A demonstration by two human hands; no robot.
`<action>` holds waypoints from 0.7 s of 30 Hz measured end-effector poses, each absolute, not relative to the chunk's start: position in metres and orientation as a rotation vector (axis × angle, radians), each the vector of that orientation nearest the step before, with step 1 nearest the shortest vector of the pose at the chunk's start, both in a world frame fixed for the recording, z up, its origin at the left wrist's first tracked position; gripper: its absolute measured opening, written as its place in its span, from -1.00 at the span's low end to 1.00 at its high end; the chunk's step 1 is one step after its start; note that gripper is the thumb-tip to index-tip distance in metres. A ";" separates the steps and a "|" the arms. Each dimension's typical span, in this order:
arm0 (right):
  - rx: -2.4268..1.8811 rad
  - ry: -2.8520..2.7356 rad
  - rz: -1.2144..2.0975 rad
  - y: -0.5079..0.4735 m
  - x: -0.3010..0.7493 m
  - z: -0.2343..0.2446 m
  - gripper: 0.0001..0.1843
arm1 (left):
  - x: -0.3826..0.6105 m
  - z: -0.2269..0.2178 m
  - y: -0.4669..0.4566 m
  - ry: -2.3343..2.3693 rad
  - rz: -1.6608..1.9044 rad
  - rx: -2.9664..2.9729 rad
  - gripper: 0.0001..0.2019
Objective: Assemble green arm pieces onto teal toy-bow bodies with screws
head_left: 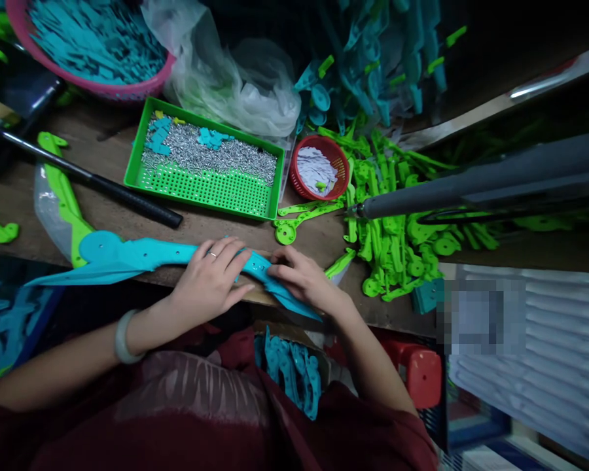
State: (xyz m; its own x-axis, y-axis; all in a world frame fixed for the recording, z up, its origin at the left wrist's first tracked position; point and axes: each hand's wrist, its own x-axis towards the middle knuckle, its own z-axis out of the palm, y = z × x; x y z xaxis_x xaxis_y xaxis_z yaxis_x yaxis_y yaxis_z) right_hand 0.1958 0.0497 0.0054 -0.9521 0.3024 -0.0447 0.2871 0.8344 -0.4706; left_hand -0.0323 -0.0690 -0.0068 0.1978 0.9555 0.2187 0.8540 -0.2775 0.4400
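Observation:
A long blue plastic piece (152,252) with a round disc and a pointed blade at its left end lies along the front edge of the wooden bench. My left hand (218,271) rests over its middle, fingers curled round it and the thumb at the near side. On its right part my right hand (297,275) has its fingers bent down close to a screw hole; whether a small item sits between the fingertips is hidden. Just behind the hands lies a green plastic arm piece (304,216).
A green tray (201,186) of screws and small blue parts stands behind the hands. Right of it are a red basket (299,173) of white pieces and a pile of green parts (387,242). A grey power screwdriver (412,193) reaches in from the right; a black-handled hammer (132,199) lies left.

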 end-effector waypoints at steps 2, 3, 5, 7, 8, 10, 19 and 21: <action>-0.611 -2.889 0.847 0.043 0.199 0.007 -0.77 | -0.052 -0.003 -0.076 1.748 0.634 2.252 -0.46; -0.727 -2.803 0.906 0.039 0.201 0.009 -0.71 | -0.065 -0.001 -0.081 1.762 0.589 2.260 -0.44; -1.008 -2.598 1.013 0.032 0.199 0.014 -0.58 | -0.090 0.001 -0.090 1.800 0.455 2.324 -0.50; -1.202 -2.504 1.102 0.028 0.193 0.023 -0.59 | -0.108 0.003 -0.097 1.815 0.302 2.445 -0.61; -1.237 -2.524 1.152 0.028 0.189 0.029 -0.63 | -0.113 0.004 -0.100 1.817 0.248 2.506 -0.64; -1.197 -2.639 1.241 0.028 0.182 0.044 -0.67 | -0.113 0.008 -0.106 1.824 0.240 2.589 -0.66; -0.941 -2.895 1.017 -0.008 0.181 0.098 -0.76 | -0.076 0.036 -0.143 1.950 0.850 2.712 -0.74; -0.823 -2.877 0.728 -0.020 0.181 0.102 -0.75 | -0.078 0.043 -0.142 2.001 1.008 2.737 -0.75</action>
State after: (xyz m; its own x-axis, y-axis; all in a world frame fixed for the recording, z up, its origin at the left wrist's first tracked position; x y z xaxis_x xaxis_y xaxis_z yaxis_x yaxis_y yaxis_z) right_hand 0.1807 -0.0204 0.1017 -0.8554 0.5134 -0.0686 0.4843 0.7456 -0.4577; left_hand -0.0785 -0.1425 0.0427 0.2284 0.7321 0.6417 0.9516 -0.3073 0.0119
